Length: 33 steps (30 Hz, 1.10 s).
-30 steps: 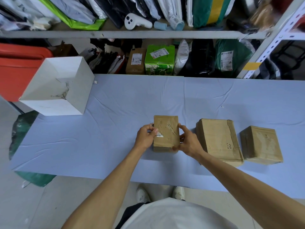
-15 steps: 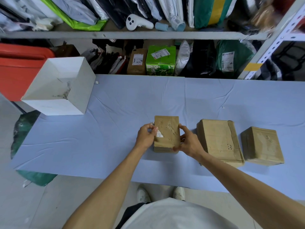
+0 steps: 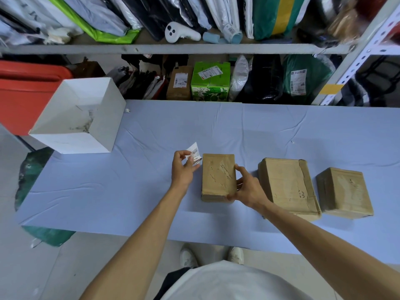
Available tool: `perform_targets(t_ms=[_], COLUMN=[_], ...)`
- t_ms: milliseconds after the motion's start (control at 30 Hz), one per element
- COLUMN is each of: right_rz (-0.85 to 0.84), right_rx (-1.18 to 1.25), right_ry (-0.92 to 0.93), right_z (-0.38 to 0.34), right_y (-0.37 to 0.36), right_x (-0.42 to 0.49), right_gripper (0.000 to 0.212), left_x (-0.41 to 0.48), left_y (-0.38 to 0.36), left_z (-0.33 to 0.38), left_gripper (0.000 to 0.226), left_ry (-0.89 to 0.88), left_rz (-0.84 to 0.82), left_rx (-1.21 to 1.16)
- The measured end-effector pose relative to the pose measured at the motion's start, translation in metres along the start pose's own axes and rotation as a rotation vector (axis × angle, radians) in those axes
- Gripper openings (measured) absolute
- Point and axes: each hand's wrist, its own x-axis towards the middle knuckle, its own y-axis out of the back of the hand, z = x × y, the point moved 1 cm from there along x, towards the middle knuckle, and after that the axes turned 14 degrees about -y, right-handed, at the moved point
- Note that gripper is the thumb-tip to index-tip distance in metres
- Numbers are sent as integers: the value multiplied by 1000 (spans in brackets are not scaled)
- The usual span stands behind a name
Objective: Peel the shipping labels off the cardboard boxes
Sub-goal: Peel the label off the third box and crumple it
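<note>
- The shelving [image 3: 173,48] behind was packed with bagged parcels; its lower level held a green carton [image 3: 210,83] and a brown carton [image 3: 179,83], each bearing a label.
- The counter [image 3: 140,191], draped in a creased pale blue cloth, ran the width of the view.
- A red bin [image 3: 26,94] stood at the far left, off the counter.
- An open white box [image 3: 71,139] sat on the counter's far left corner, only grey scuffs showing inside.
- Three closed cardboard boxes stood in a row: the large box [image 3: 285,187] in the middle, the right box [image 3: 344,191] just beside it, and the small box [image 3: 218,176] on the left.
- The right hand [image 3: 246,189] gripped the small box's right side, thumb on top.
- The left hand [image 3: 183,169] pinched the shipping label [image 3: 193,153] between thumb and fingers, lifted just left of the small box and clear of it.
</note>
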Motion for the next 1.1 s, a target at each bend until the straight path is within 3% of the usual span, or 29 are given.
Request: perform_targets(t_ms=[500, 700, 833, 1100], right_rz=[-13, -70, -45, -22], right_rx=[-54, 4, 52, 107], right_ry=[21, 13, 40, 49], right_z=[1, 1, -8, -9], right_y=[1, 1, -2, -5], right_x=[0, 7, 13, 23], right_gripper=[105, 134, 134, 145], left_x=[-10, -26, -35, -36], left_y=[14, 16, 6, 2], left_z=[2, -8, -13, -9], left_gripper=[33, 57, 60, 68], left_ry=[-33, 50, 102, 52], left_rz=[-21, -179, -228, -255], left_rx=[179, 122, 25, 66])
